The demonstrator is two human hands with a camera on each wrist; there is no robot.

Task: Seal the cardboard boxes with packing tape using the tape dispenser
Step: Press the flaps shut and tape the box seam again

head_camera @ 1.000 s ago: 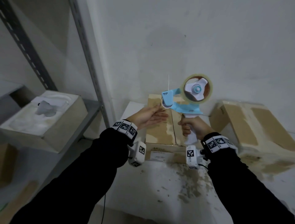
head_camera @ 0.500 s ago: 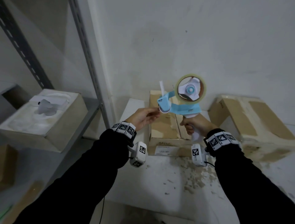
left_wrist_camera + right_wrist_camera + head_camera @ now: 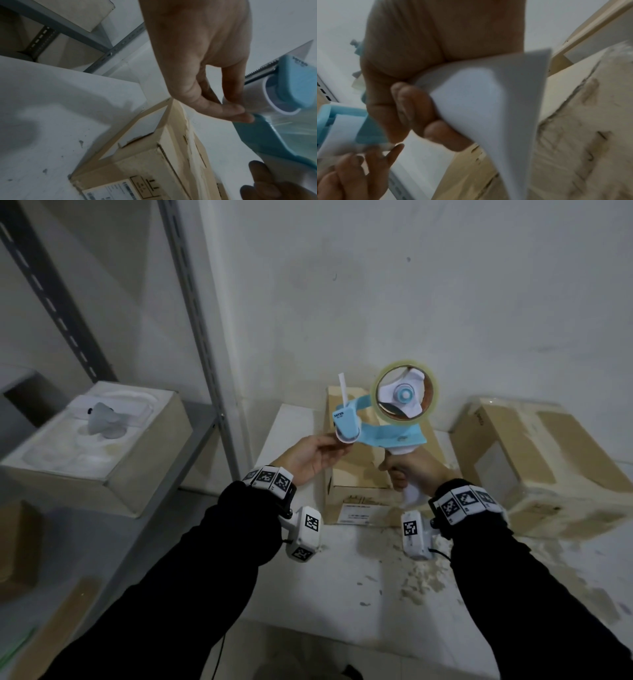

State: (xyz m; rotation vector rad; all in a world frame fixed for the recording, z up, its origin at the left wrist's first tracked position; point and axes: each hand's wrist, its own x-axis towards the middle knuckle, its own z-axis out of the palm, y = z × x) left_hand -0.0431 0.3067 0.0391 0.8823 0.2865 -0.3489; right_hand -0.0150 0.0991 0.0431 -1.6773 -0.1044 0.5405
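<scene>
A blue tape dispenser (image 3: 387,436) with a clear tape roll (image 3: 406,397) hangs in the air above a small cardboard box (image 3: 356,477) on the white table. My right hand (image 3: 416,470) grips its white handle (image 3: 488,101). My left hand (image 3: 310,455) reaches to the dispenser's front. In the left wrist view, thumb and forefinger (image 3: 236,112) pinch together at the white roller (image 3: 254,97), where the clear tape comes off. The box's top seam (image 3: 192,155) shows torn paper and old tape marks.
A larger worn cardboard box (image 3: 548,467) stands to the right against the wall. Left of the table is a grey metal shelf (image 3: 202,337) holding an open box with white foam (image 3: 96,440). The white table (image 3: 342,594) is scuffed in front of the boxes.
My left hand went from lying flat under the dispenser's front to pinching at the roller. The dispenser has tipped slightly and stays over the box, with my right hand still on the handle.
</scene>
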